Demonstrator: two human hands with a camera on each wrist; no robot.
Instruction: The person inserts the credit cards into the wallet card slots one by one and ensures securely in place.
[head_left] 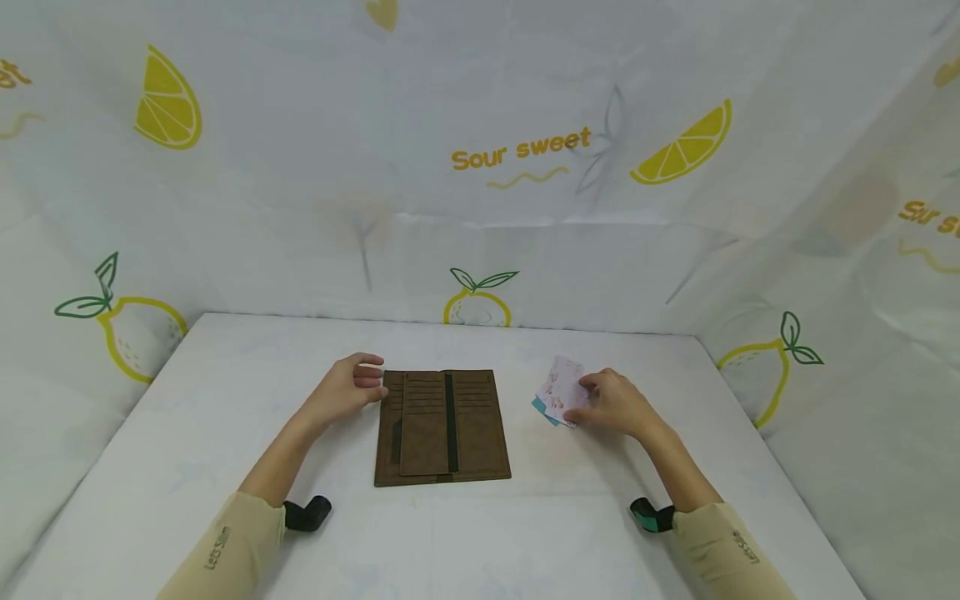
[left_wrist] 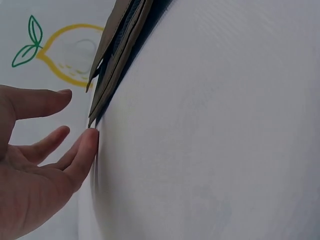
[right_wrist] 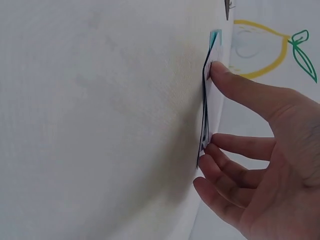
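Observation:
A brown bifold wallet [head_left: 427,442] lies spread open on the white table, card slots facing up. My left hand [head_left: 348,387] is at its left edge, fingers loosely bent. In the left wrist view the left hand [left_wrist: 50,160] has thumb and fingers apart beside the wallet's corner [left_wrist: 112,75], a fingertip at or almost at it. To the wallet's right, my right hand [head_left: 611,404] holds a few overlapping cards [head_left: 561,387], the top one pale pink and a blue one below. In the right wrist view, thumb and fingertips of the right hand [right_wrist: 270,145] grip the cards [right_wrist: 214,100].
The white table [head_left: 480,542] meets a lemon-print cloth backdrop [head_left: 300,208] behind and at the sides. Black wrist mounts [head_left: 307,514] hang by the beige sleeves [head_left: 225,550].

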